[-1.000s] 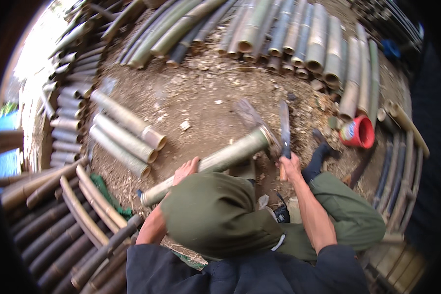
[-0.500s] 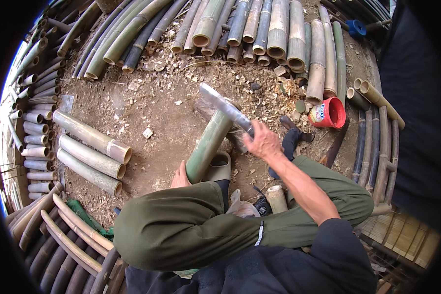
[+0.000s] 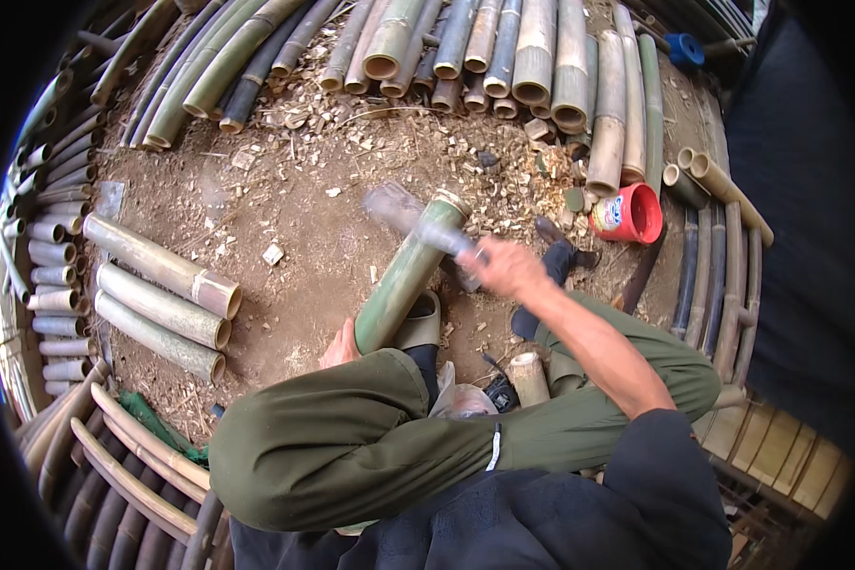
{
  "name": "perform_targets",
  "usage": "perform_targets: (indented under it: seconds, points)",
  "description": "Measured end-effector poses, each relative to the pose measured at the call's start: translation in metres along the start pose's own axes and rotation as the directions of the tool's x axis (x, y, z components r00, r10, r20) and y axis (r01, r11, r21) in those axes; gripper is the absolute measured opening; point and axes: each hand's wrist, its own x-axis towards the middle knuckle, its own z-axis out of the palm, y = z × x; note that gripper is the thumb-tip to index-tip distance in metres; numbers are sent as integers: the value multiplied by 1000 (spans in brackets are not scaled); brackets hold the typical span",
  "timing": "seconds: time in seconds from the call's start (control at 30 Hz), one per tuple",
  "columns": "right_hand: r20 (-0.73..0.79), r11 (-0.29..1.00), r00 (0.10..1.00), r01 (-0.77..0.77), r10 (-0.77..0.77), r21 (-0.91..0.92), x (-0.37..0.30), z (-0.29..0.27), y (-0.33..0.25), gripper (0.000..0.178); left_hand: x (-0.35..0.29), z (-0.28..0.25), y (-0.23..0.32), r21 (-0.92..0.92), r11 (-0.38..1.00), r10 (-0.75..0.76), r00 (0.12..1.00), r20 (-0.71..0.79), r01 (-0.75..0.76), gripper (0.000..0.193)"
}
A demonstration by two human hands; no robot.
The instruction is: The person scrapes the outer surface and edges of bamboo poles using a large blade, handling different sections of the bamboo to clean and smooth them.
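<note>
A green bamboo tube (image 3: pixel 401 280) slants in front of my knees, its far end raised over a dark piece of wood (image 3: pixel 388 205). My left hand (image 3: pixel 338 348) is at the tube's near end, gripping its left side, with part of the hand hidden. In my right hand (image 3: pixel 509 272) is a machete (image 3: pixel 441 237), held by its handle. Motion smears the blade, which lies across the tube near the far end; I cannot tell whether it touches the bamboo.
Three cut bamboo lengths (image 3: pixel 161 304) lie at the left. Many poles (image 3: pixel 532 57) are stacked at the back. A red bucket (image 3: pixel 646 215) lies on its side at the right. Wood chips cover the dirt floor. Between my legs stands a short bamboo piece (image 3: pixel 528 378).
The machete has come down from a raised position above the tube's far end to lie across the tube. My left hand stays at the near end. The whole view has shifted slightly.
</note>
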Motion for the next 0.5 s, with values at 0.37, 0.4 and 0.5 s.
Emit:
perform_targets:
  seconds: [0.37,0.4,0.5]
  points:
    - [-142,1000,990,26,-24,13,-10,11,29,74,8,-24,20,-79,997,-1,999,40,4,79]
    - [-316,941,893,260,-319,-217,-9,20,25,70,5,-26,20,-87,996,15,999,40,-11,79]
    - [-285,968,958,-51,-22,-246,0,11,38,66,-2,-25,20,-61,998,24,1000,-7,-25,79]
